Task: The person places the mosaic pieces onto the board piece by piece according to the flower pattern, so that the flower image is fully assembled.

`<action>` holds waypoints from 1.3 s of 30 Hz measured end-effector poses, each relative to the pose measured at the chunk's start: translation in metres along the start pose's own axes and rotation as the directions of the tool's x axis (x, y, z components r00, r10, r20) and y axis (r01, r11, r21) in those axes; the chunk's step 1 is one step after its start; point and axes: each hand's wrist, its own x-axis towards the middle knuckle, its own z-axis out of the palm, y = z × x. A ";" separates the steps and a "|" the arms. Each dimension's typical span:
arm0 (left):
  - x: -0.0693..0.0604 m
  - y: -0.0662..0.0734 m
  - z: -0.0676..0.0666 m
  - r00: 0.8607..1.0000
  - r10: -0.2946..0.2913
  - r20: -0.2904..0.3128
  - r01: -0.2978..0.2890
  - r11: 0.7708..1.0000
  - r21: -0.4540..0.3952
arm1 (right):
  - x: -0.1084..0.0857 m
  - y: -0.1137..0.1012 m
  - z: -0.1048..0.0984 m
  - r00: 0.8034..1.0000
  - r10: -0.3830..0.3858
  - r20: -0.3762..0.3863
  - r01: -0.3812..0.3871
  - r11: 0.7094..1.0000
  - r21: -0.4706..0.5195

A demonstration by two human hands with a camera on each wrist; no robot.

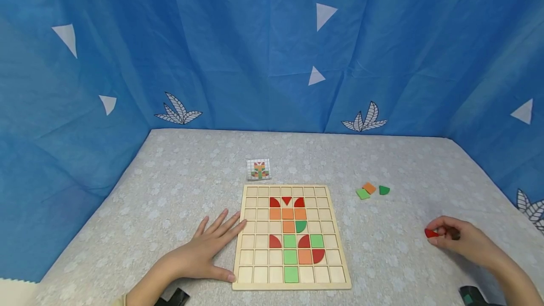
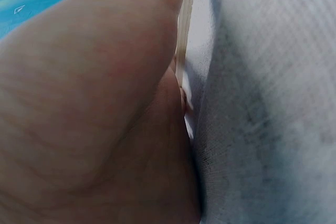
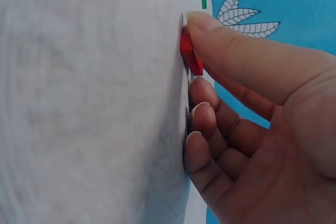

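A wooden grid board [image 1: 293, 286] lies on the table, holding several red, orange and green tiles in its cells. My left hand [image 1: 206, 251] is spread flat beside it, fingertips and thumb touching its left edge. Far to the right, my right hand [image 1: 463, 240] pinches a small red tile [image 1: 431, 233] between thumb and forefinger, low over the tablecloth. The right wrist view shows this red tile [image 3: 190, 51] edge-on, its full shape partly hidden by the thumb. Mostly the heel of the left hand [image 2: 89, 93] fills the left wrist view.
A small pattern card [image 1: 258, 169] lies just behind the board. Between board and right hand are a loose orange square [image 1: 369, 188], a light green square [image 1: 363, 194] and a green quarter-circle tile [image 1: 384, 190]. A blue curtain [image 1: 263, 51] hangs behind the table.
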 end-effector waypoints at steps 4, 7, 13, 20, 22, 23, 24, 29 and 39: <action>0.000 0.000 0.000 1.000 -0.003 0.005 0.003 1.000 0.003 | -0.001 -0.001 0.003 1.000 -0.006 -0.016 0.006 1.000 -0.017; 0.000 0.000 0.000 1.000 -0.003 0.004 0.003 1.000 0.001 | -0.001 -0.002 0.003 1.000 -0.016 -0.017 0.016 1.000 -0.018; -0.001 0.002 -0.001 1.000 0.000 -0.001 0.000 1.000 -0.006 | -0.001 0.000 0.005 0.999 -0.034 -0.026 0.033 0.999 -0.024; -0.001 0.002 0.000 1.000 0.004 -0.005 -0.004 1.000 -0.010 | -0.001 0.001 0.007 0.993 -0.084 -0.086 0.082 0.996 -0.033; -0.001 0.002 0.000 1.000 0.004 -0.004 -0.004 1.000 -0.011 | -0.001 0.000 0.007 0.993 -0.070 -0.092 0.067 0.997 -0.034; -0.001 0.002 0.000 1.000 0.003 -0.004 -0.003 1.000 -0.011 | -0.001 -0.002 0.007 0.994 -0.063 -0.092 0.061 0.998 -0.032; -0.001 0.002 0.000 1.000 0.001 -0.003 -0.001 1.000 -0.011 | -0.001 -0.004 0.007 0.994 -0.061 -0.095 0.058 0.998 -0.033; -0.001 0.002 0.000 1.000 -0.002 -0.003 0.002 1.000 -0.008 | 0.005 -0.020 0.010 0.992 -0.087 -0.089 0.089 0.996 0.019; 0.000 0.001 0.000 1.000 0.004 -0.002 -0.004 1.000 -0.013 | 0.013 -0.052 0.017 0.987 -0.133 -0.085 0.145 0.977 0.155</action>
